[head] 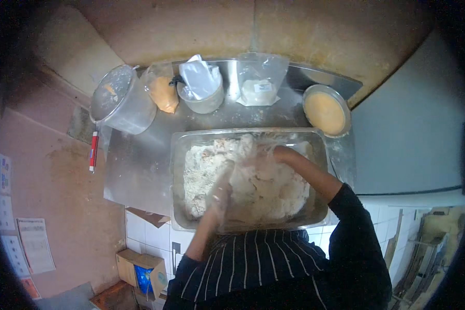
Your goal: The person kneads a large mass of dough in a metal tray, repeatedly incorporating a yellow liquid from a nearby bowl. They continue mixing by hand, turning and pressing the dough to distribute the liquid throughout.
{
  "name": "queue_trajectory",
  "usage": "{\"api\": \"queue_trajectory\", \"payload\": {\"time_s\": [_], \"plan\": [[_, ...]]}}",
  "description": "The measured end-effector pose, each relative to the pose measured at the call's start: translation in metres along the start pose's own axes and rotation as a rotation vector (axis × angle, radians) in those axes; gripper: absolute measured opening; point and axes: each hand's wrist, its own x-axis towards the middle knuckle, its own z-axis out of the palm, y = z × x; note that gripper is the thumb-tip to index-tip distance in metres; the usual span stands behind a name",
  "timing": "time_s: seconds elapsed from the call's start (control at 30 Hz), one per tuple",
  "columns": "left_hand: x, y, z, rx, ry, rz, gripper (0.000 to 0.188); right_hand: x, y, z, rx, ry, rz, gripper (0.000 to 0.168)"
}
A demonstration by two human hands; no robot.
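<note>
A deep rectangular steel pan (321, 186) sits in front of me with white flour (197, 174) in it. Most of the loose flour lies toward the left, and small orange-brown bits show in it near the far side. On the right the flour looks flatter and cracked. My left hand (221, 190) reaches in over the middle of the pan, touching or just above the flour. From the right comes my right hand (261, 155), near the pan's far side. Both hands are streaked by motion and whitish haze, so their fingers and anything in them are unclear.
Along the back of the steel table (135, 166) stand a large metal pot (133, 110), a bag of orange powder (163, 93), a small pot (203, 102) holding plastic bags, a bag of white powder (257, 93) and a round pan of yellowish mixture (324, 112). A grey panel (407, 128) bounds the right.
</note>
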Motion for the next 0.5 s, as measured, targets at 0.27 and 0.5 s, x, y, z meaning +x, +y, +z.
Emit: {"api": "queue_trajectory", "payload": {"time_s": [0.27,0.5], "plan": [[-0.056,0.080,-0.061,0.868,0.134,0.210,0.053,-0.079,-0.037,-0.023,-0.022,0.250,-0.136,0.050],[0.048,0.061,-0.086,1.898,0.132,0.168,0.069,-0.083,0.112,0.024,-0.469,0.267,0.326,0.048]]}}
